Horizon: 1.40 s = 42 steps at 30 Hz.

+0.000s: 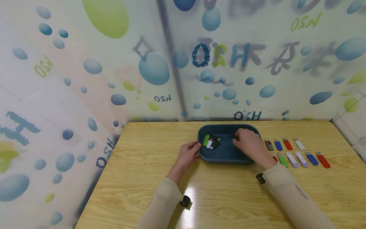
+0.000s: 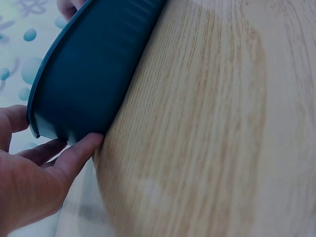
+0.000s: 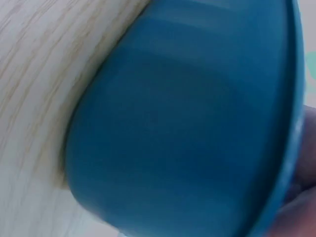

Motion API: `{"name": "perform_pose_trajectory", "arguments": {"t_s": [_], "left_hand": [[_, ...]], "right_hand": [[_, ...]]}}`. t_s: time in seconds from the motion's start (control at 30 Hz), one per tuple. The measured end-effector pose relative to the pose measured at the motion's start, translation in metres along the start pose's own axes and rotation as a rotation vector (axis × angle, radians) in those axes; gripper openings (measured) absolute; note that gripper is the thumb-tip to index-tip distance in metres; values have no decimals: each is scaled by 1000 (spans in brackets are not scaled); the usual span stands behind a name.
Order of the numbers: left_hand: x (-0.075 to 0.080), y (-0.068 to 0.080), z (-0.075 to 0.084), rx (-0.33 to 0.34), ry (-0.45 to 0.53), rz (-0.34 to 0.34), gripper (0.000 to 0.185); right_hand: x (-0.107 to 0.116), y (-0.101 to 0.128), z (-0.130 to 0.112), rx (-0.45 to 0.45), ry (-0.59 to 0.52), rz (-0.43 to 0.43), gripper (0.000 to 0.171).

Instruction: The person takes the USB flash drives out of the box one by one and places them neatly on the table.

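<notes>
Nearest the viewer, two sleeved forearms extend over a wooden table point(image 1: 160, 140). The left hand point(image 1: 187, 156) steadies the near-left corner of a dark blue tray point(image 1: 223, 156); the left-wrist view shows its fingers point(image 2: 74, 155) lying fairly straight against the tray's outer wall point(image 2: 94, 74), thumb at the rim, pressing rather than curling round it. The right hand point(image 1: 250, 143) reaches over the tray's right side into its interior, fingers bent around a small dark object point(image 1: 235, 137), probably a USB stick; whether it is actually pinched cannot be told, and the right-wrist view shows only the tray wall point(image 3: 182, 128). Inside the tray, at its left end, lie a green stick point(image 1: 206, 140) and several black and white sticks point(image 1: 214, 143), touching one another. To the right of the tray, two rows of coloured sticks point(image 1: 297, 152) lie side by side on the table. Judged step: taking one stick from the tray. The next move appears to call for a firm pinch and a clean lift over the rim. Beyond stands a patterned curtain point(image 1: 154, 70)
</notes>
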<state>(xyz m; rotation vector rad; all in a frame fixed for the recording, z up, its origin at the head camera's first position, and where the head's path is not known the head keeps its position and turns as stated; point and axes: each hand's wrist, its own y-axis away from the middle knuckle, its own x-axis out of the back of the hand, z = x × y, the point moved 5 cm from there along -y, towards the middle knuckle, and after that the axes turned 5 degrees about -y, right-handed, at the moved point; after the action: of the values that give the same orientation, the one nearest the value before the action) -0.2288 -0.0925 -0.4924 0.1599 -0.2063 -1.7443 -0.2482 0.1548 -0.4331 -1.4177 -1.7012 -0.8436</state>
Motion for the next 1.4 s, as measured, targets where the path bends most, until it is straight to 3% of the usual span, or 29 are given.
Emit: {"name": "perform_pose_trajectory", "arguments": {"t_s": [0.6, 1.0, 1.4], "left_hand": [[0, 0, -1, -3, 10, -3, 46], [0, -1, -1, 0, 12, 6, 47], [0, -2, -2, -10, 7, 5, 47]], "right_hand": [[37, 25, 14, -18, -69, 44, 31], [62, 47, 40, -46, -109, 94, 42], [80, 66, 75, -36, -75, 213, 36]]}}
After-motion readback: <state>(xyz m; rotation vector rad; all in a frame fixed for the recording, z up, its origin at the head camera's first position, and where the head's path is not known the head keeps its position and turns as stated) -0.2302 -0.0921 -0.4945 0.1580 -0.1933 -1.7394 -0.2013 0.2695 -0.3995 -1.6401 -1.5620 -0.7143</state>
